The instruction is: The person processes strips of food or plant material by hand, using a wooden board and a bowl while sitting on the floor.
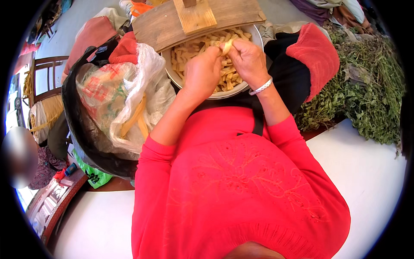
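Both hands are together over a white-rimmed metal basin (167, 66). My left hand (203, 73) and my right hand (250, 61) pinch a pale yellow strip (228, 47), which looks like tofu skin and is looped between the fingertips. Below them, the basin holds many short knotted pieces (190, 48) of the same yellow stuff. A wooden plank (155, 27) with a lighter wooden block (195, 17) on it lies across the basin's far side. To the left, a crumpled clear plastic bag (106, 94) holds a few longer yellow strips (136, 118).
The bag sits in a black-rimmed container (72, 106) by my left side. A heap of leafy dried plants (365, 87) lies on the right. A wooden chair (48, 77) and a person (48, 165) are at far left. Red cloth (315, 58) covers my right knee.
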Demonstrator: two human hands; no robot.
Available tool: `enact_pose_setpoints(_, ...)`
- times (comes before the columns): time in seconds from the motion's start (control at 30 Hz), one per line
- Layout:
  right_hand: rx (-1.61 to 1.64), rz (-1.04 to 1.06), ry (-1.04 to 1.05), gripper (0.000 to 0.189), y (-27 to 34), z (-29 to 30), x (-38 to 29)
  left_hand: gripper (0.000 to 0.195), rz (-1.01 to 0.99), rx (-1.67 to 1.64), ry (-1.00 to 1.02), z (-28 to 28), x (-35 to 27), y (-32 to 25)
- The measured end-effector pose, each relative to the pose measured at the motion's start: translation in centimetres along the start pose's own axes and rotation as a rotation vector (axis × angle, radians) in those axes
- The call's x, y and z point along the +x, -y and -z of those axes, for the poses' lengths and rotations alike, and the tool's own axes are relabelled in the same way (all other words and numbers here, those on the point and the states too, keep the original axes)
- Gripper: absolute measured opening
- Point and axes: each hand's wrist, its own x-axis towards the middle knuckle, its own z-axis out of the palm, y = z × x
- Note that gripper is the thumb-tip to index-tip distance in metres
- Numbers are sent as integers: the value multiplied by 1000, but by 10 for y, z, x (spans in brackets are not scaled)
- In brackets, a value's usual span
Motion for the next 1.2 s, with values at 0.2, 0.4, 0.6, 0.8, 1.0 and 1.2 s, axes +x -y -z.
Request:
enact_pose_setpoints(0.2, 1388, -544, 384, 27, -23, -32, -24, 20, -326, 248, -141, 1, -12, 9)
enact_pose_setpoints(0.4, 1384, -323, 271, 17, -22, -34, -21, 26, -143, 41, -14, 8, -5, -15)
enact_pose_setpoints(0.6, 866, 4, -190, 8, -1, -29, -16, 17, 56, -97, -113, 2, 18, 4)
enact_pose_setpoints(0.8, 992, 30, -220, 13, -4, -24, -12, 13, 355, -613, 13, 27, -14, 4)
enact_pose_setpoints(1.0, 663, 98, -36, 43, -25, -4, -9, 7, -198, 250, -62, 54, -26, 9)
enact_pose_setpoints(1.2, 857, -195, 524, 26, 10, 18, 15, 7, -147, 128, 28, 42, 0, 1)
